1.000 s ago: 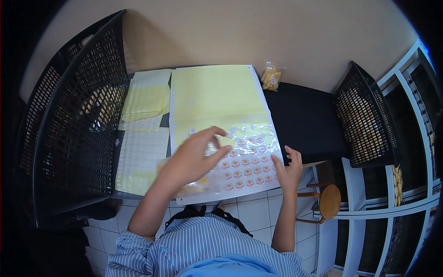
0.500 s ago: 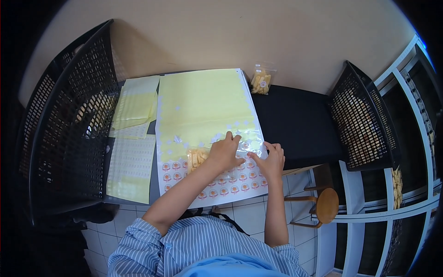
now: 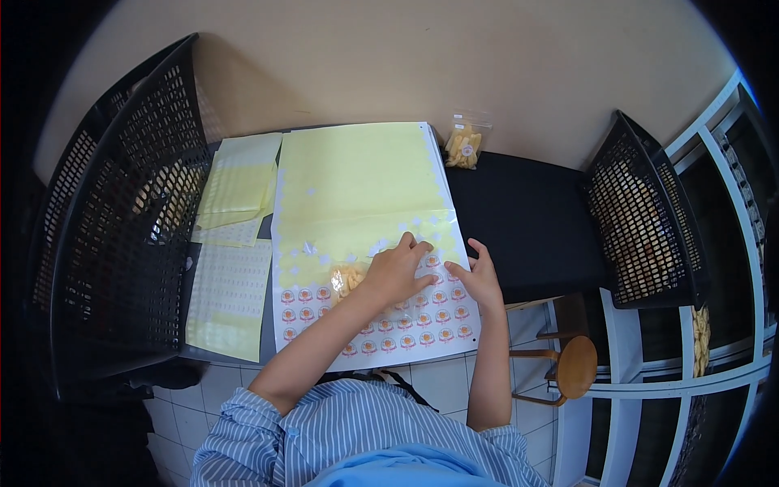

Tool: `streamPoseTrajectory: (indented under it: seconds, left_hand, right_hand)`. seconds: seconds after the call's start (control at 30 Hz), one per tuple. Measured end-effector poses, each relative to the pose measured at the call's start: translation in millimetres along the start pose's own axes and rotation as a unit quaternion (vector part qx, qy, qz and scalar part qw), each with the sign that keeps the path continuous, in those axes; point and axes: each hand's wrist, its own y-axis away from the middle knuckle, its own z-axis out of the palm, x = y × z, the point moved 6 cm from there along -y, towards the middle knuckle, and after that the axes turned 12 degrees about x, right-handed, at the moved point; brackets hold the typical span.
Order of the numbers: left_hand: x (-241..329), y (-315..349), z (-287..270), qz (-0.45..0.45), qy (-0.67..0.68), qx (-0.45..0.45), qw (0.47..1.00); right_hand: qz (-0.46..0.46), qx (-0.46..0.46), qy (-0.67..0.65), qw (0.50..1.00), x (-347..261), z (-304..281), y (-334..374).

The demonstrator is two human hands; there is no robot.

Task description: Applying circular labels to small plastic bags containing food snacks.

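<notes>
A large sheet of round stickers (image 3: 357, 178) lies on the table, its upper part bare yellow backing and its lower part rows of small round labels. On it lies a clear plastic bag of pale yellow stick-shaped snacks (image 3: 346, 281), partly hidden under my left forearm and hand. My left hand (image 3: 396, 272) rests over the bag's right part, thumb and fingers apart. At the sheet's right edge, my right hand (image 3: 480, 282) hovers with thumb and fingers spread, nothing visible in it. Small whitish scraps (image 3: 378, 246) lie on the yellow backing.
Tall black perforated baskets stand left (image 3: 122, 219) and right (image 3: 641, 219), with bagged snacks showing through. Smaller label sheets (image 3: 227, 284) lie at left. Another snack bag (image 3: 466, 148) leans against the wall, beside a black surface (image 3: 519, 219). A wooden stool (image 3: 577, 367) stands at lower right.
My right hand has shifted slightly right and its fingers have spread. My left hand has stayed over the bag. In the picture, the sticker sheet sits slightly further left.
</notes>
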Motion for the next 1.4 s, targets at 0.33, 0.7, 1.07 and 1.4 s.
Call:
streamPoseTrajectory:
  seconds: [0.33, 0.7, 1.07, 1.4]
  left_hand:
    - [4.1, -3.3, -4.9, 0.040, 0.034, 0.031, 0.998]
    - [6.3, -7.4, -8.5, 0.057, 0.053, 0.033, 0.996]
    - [-0.7, -11.8, -7.0, 0.042, 0.067, 0.027, 0.997]
    - [-1.0, -12.3, -9.1, 0.056, 0.068, 0.076, 0.993]
  right_hand:
    - [0.038, -0.057, -0.129, 0.989, -2.9, 8.1, -3.0]
    - [-0.014, -0.061, -0.082, 0.995, -14.3, 12.2, -8.5]
    - [-0.023, -0.073, -0.087, 0.993, -22.1, 11.1, -8.3]
    - [0.005, -0.130, -0.091, 0.987, -12.5, 17.0, -19.3]
